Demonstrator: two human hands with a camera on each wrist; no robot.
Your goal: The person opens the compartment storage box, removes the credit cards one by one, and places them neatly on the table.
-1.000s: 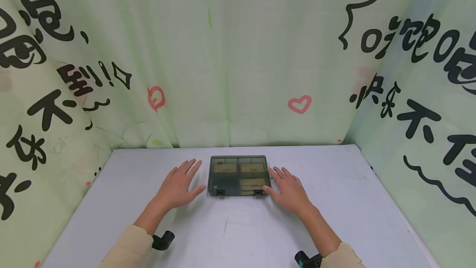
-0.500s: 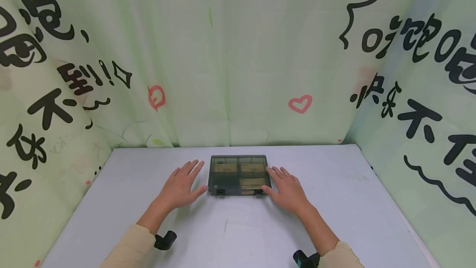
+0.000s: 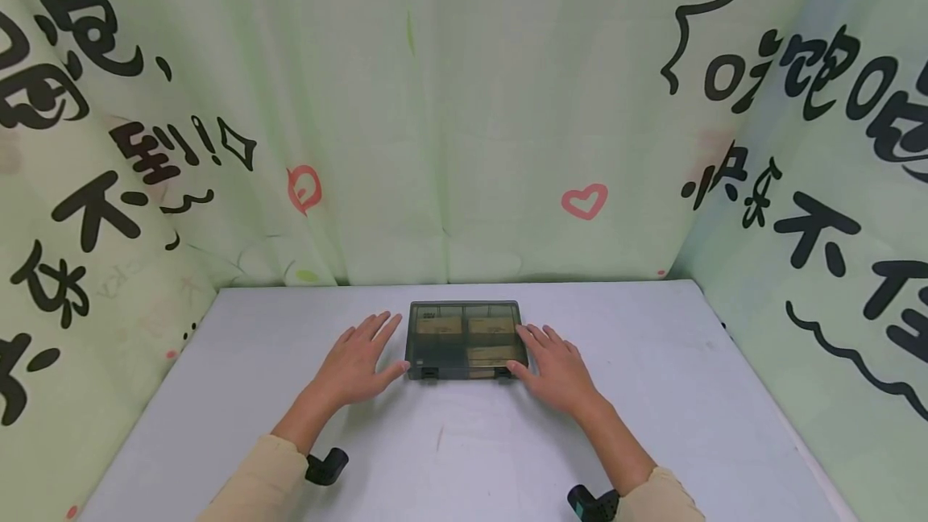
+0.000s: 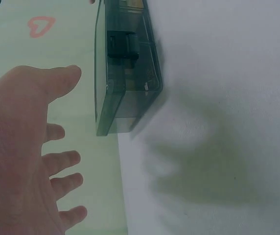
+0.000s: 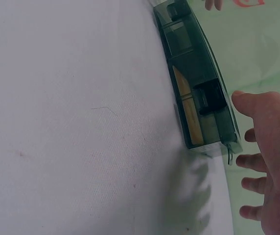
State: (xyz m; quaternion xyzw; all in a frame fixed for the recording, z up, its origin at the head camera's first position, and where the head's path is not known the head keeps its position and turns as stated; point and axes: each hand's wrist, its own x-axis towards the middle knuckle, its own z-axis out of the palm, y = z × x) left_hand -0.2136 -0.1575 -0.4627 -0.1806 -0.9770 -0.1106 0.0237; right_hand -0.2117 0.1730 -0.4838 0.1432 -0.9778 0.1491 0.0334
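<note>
A smoky see-through plastic organizer box lies closed on the table, with two dark latches on its front edge. Tan pieces show through the lid in several compartments. My left hand hovers by the box's left side, fingers spread, thumb tip close to the front left corner. In the left wrist view a gap shows between that thumb and the box. Over the right edge is my right hand, fingers extended, its thumb overlapping the right latch in the head view. Neither hand grips anything.
The box stands on a white-covered table, towards its far edge. A pale green curtain with black lettering and hearts encloses the back and both sides. Black wrist cameras hang under both wrists.
Both hands have drifted slightly inward: the left one to the right, the right one to the left over the box edge. The box has stayed in place.
</note>
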